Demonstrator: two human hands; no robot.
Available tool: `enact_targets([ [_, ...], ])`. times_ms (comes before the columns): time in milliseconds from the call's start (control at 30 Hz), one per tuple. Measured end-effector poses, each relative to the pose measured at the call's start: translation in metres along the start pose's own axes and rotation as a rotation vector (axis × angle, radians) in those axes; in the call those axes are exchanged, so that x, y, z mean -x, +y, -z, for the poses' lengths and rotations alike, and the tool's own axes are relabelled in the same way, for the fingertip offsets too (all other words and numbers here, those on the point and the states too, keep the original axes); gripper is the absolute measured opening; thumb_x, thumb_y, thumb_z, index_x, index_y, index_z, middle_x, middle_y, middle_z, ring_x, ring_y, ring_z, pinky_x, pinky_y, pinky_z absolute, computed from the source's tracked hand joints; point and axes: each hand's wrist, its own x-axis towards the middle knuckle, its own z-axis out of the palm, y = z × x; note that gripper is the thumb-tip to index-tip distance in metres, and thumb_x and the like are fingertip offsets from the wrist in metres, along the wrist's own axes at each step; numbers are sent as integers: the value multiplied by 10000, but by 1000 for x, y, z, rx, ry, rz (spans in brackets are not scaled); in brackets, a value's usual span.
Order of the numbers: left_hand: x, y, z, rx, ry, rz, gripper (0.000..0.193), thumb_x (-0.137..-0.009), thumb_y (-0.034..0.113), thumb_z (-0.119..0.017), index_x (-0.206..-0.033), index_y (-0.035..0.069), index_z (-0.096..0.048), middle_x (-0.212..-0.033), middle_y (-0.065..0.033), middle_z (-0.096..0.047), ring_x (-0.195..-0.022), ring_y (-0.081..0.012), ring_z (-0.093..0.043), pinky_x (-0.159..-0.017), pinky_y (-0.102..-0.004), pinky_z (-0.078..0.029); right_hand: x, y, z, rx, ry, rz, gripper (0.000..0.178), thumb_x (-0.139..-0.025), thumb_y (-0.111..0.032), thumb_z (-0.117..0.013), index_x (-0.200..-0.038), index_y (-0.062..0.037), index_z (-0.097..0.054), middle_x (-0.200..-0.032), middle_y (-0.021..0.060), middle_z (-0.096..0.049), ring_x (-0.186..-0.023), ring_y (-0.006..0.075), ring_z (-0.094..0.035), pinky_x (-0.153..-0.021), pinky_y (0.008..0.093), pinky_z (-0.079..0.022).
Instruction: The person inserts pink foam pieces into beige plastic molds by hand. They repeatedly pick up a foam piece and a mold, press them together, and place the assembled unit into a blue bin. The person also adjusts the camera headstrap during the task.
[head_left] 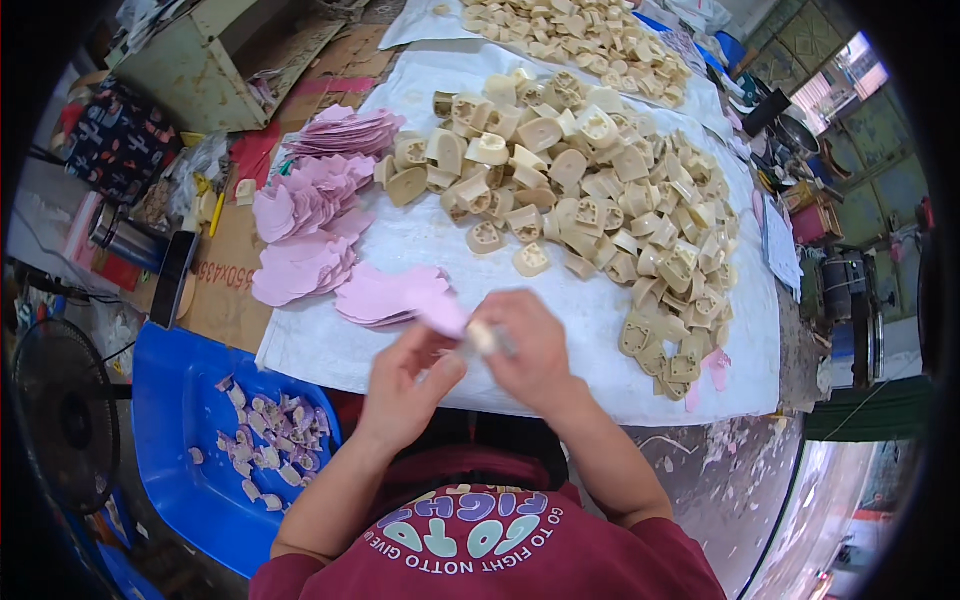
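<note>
My left hand [408, 385] pinches a pink cut-out sheet [442, 312] by its lower end, close to the table's front edge. Beside it, my right hand [525, 340] grips a small cream shoe heel [485, 338], which is smeared by motion. The sheet and the heel meet between my fingertips; whether they are stuck together I cannot tell. Just beyond my left hand lies a stack of pink cut-outs [375, 295], with several more stacks [300, 265] behind it. A large heap of beige shoe heels [590, 180] spreads over the white cloth [420, 120].
A blue basin [170, 420] stands low at the left, holding several heels with pink-purple covering [270, 435]. A phone [174, 280], a steel flask [125, 235] and a yellow pen [216, 215] are on the left side. A black fan [65, 415] stands beyond the basin.
</note>
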Motion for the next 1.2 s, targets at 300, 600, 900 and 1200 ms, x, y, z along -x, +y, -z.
enact_targets([
  [300,-19,-17,-32,617,63,432,403,-970,261,-542,-1235,-43,-530,-1198,-166,-595,-1120,-282,-601,-840,-370,-583,-11,61,20,525,-98,-370,290,-731,-103,-708,-994,-51,-595,-1004,121,-612,-919,304,-609,-769,403,-499],
  [600,-20,-35,-35,957,118,414,425,-993,244,-443,-1285,-62,-480,-1292,-253,-519,-1217,-328,-525,-1004,-422,-485,13,63,25,350,-15,-280,394,-736,-81,-708,-1100,-35,-564,-953,90,-611,-884,249,-591,-794,375,-481],
  [900,-24,-15,-58,926,144,431,464,-1004,310,-455,-1365,18,-436,-1290,-148,-543,-1114,-239,-564,-933,-384,-473,46,-48,3,-450,-43,-434,504,-801,-3,-649,-1288,-29,-521,-1152,108,-588,-1016,211,-601,-911,333,-469],
  [1200,-11,4,-48,785,142,309,399,-978,257,-534,-1284,1,-520,-1284,-126,-557,-1153,-218,-570,-936,-370,-509,42,-47,17,-794,-198,-867,315,-891,-50,-624,-1194,-3,-550,-1006,42,-658,-854,53,-596,-734,214,-480],
])
